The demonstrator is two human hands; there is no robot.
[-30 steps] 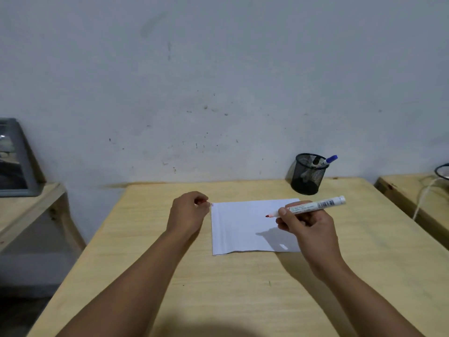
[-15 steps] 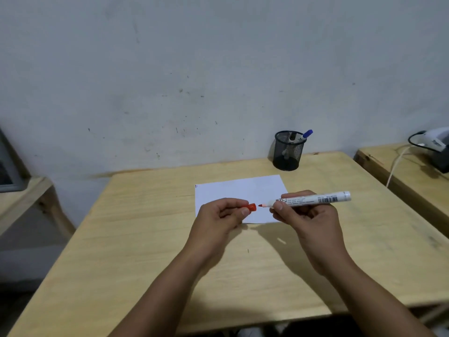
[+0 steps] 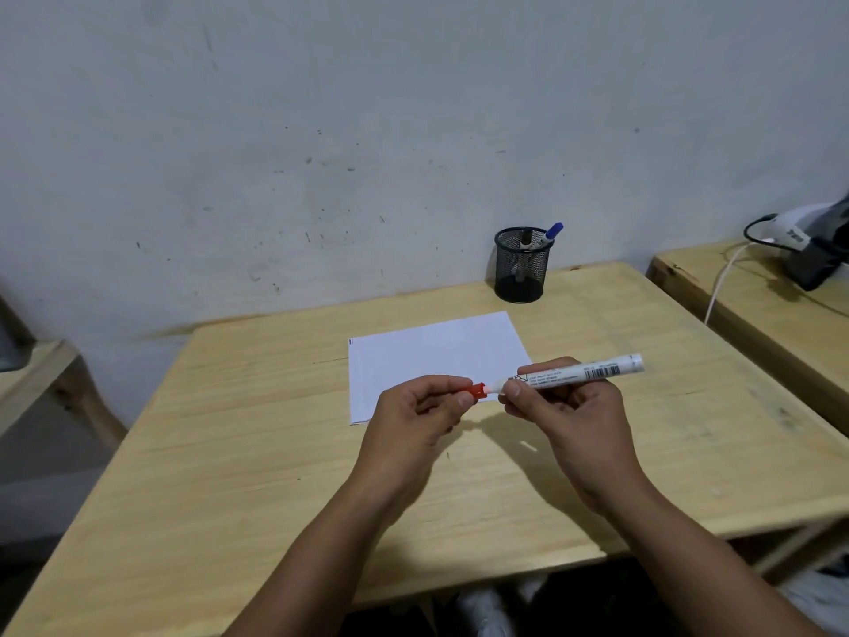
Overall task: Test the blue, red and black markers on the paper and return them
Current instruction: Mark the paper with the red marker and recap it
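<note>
My right hand (image 3: 567, 406) grips the white barrel of the red marker (image 3: 579, 372), held level above the front edge of the white paper (image 3: 432, 356). My left hand (image 3: 422, 406) pinches the red cap (image 3: 478, 390), which sits over the marker's tip. A black mesh pen cup (image 3: 523, 266) stands at the table's back edge, holding the blue marker (image 3: 550, 235) and a black marker (image 3: 525, 239). The paper lies flat on the wooden table (image 3: 275, 452).
A second wooden table (image 3: 753, 296) stands to the right with a dark device (image 3: 813, 255) and a white cable (image 3: 721, 282). A lower wooden shelf (image 3: 32, 383) is at the left. A grey wall runs behind.
My left hand came in from the paper's left edge with the red cap and pushed it onto the marker's tip. Both hands dropped toward the paper's front edge.
</note>
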